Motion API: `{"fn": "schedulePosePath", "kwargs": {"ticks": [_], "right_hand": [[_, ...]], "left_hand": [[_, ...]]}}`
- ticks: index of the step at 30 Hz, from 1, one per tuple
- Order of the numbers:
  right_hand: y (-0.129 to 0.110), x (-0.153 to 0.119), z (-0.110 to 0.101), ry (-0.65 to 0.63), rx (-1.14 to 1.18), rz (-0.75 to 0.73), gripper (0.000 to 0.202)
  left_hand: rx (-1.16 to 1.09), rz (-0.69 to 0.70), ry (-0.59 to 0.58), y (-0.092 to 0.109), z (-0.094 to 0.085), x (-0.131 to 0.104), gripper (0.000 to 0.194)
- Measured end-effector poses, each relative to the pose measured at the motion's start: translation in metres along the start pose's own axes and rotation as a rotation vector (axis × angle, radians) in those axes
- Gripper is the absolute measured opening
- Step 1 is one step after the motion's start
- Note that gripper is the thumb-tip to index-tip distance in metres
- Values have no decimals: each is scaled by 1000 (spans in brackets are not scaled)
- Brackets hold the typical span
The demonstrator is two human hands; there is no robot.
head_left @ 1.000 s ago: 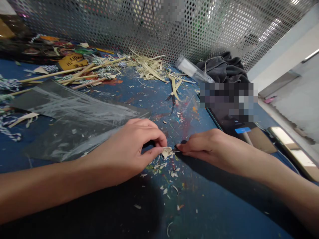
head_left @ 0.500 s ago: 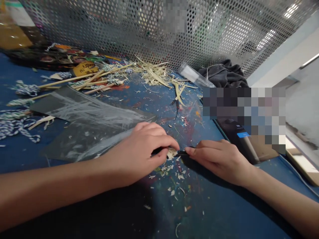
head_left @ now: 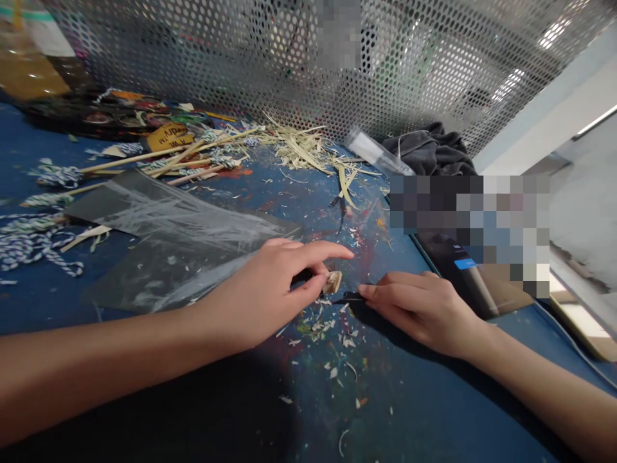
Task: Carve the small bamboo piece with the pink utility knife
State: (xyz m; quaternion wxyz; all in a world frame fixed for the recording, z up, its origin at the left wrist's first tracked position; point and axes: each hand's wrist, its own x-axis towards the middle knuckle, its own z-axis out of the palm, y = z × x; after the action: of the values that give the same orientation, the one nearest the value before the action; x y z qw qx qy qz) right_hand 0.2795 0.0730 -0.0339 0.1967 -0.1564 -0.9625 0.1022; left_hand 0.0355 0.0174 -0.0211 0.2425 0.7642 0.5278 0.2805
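Observation:
Between the thumb and a curled finger of my left hand (head_left: 270, 292) sits a small pale carved piece (head_left: 333, 281), wood by its look; the index finger is stretched out above it. My right hand (head_left: 419, 305) lies low over the table, thumb and fingers closed on a thin dark blade (head_left: 351, 298), its tip pointing left toward the piece. A small gap parts blade and piece. The blade's handle is hidden in my fist. Pale shavings (head_left: 328, 328) are scattered on the blue table (head_left: 414, 399) below both hands.
Worn dark sandpaper sheets (head_left: 187, 218) lie left. Behind them are sticks bound with cord (head_left: 144, 156), a paint palette (head_left: 110, 116) and a heap of pale strips (head_left: 301, 148). A perforated metal screen (head_left: 231, 58) stands at the back. A phone (head_left: 448, 254), partly blurred out, lies right.
My left index finger has lifted off the pale piece and straightened. The piece has tilted up and now sits apart from the blade. My right hand has hardly moved.

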Motion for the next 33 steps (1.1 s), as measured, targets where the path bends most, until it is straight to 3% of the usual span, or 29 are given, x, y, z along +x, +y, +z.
{"fn": "schedulePosePath", "kwargs": {"ticks": [16, 25, 33], "right_hand": [[1, -1, 0, -21, -16, -5, 21], [-1, 0, -1, -31, -42, 1, 22], [-1, -3, 4, 30, -321, -116, 24]], "left_hand": [[13, 36, -17, 1, -1, 1, 6], [262, 139, -10, -4, -1, 1, 18], [336, 154, -88, -4, -1, 3, 25]]}}
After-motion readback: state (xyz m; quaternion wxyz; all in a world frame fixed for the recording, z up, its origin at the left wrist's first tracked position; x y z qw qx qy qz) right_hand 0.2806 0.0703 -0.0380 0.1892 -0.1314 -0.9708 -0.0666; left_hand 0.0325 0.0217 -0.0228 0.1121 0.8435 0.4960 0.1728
